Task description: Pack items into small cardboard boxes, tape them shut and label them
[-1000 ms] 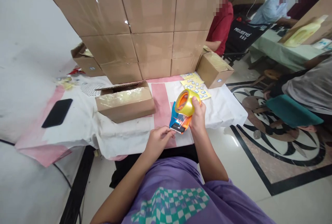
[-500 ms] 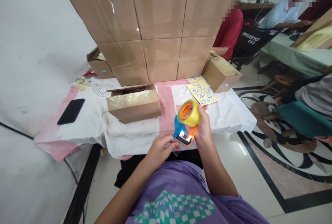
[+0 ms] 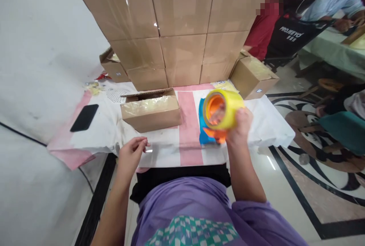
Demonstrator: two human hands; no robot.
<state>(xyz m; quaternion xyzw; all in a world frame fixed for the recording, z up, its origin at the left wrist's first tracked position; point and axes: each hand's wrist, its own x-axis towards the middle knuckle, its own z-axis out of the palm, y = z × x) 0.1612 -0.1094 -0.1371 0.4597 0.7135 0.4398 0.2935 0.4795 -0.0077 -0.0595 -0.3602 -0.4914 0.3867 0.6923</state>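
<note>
I have a gap between carton (image 3: 155,119) and tape dispenser (image 3: 231,104) above the desk (image 3: 190,151); left fingers (image 3: 140,144) pinch clear tape (image 3: 148,149), right fingers (image 3: 244,115) grip the dispenser.

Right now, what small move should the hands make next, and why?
I'd probably set the dispenser down on the cloth. The right hand holds it over the cloth, while the left hand seems to pinch a clear strip near the nearest box. That should free the right hand to help with the strip.
</note>
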